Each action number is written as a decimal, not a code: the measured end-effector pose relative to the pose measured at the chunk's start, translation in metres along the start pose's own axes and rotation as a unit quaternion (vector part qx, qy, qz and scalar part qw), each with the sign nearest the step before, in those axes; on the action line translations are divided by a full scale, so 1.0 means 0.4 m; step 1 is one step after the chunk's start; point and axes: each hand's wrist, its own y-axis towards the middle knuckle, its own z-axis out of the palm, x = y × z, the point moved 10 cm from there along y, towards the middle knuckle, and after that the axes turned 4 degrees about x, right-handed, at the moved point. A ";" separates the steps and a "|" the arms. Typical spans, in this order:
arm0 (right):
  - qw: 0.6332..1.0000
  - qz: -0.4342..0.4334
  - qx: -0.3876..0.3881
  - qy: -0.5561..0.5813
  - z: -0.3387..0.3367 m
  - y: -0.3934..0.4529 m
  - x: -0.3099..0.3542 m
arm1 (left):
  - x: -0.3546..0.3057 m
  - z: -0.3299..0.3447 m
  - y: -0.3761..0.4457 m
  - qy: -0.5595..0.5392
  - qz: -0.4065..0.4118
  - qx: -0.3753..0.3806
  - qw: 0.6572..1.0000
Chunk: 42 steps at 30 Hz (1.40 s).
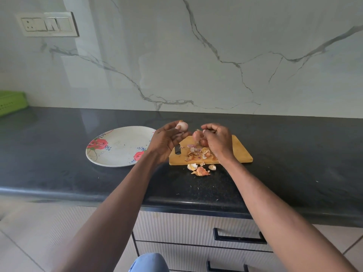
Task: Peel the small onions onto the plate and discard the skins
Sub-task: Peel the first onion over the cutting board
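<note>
My left hand [167,141] holds a pale, partly peeled small onion [181,126] at its fingertips, above the gap between plate and board. My right hand [217,141] hovers over the wooden cutting board [238,152] with its fingers curled; whether they pinch a bit of skin I cannot tell. Unpeeled reddish onions [197,135] lie on the board just left of that hand. Onion skins [194,152] are scattered on the board, and more skins [201,170] lie on the counter in front of it. The white floral plate [119,146] sits left of the board with nothing on it.
A black knife handle [177,149] pokes out on the board's left side under my left hand. The black counter [59,154] runs wide; its front edge is near me, drawers below. A green crate [10,103] stands far left by the marble wall.
</note>
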 end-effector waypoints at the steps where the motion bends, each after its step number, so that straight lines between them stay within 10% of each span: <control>1: 1.000 -0.004 -0.001 -0.019 0.004 -0.007 0.009 | -0.006 -0.009 -0.012 0.002 0.005 -0.008 1.000; 8: 0.989 -0.101 0.034 -0.101 0.156 -0.053 0.152 | -0.141 -0.146 -0.127 0.172 0.119 -0.121 0.970; 19: 0.955 -0.186 0.159 -0.169 0.533 -0.138 0.254 | -0.368 -0.456 -0.301 0.544 0.120 -0.276 0.783; 42: 0.950 -0.196 0.150 -0.192 0.562 -0.158 0.213 | -0.346 -0.470 -0.304 0.566 0.056 -0.265 0.779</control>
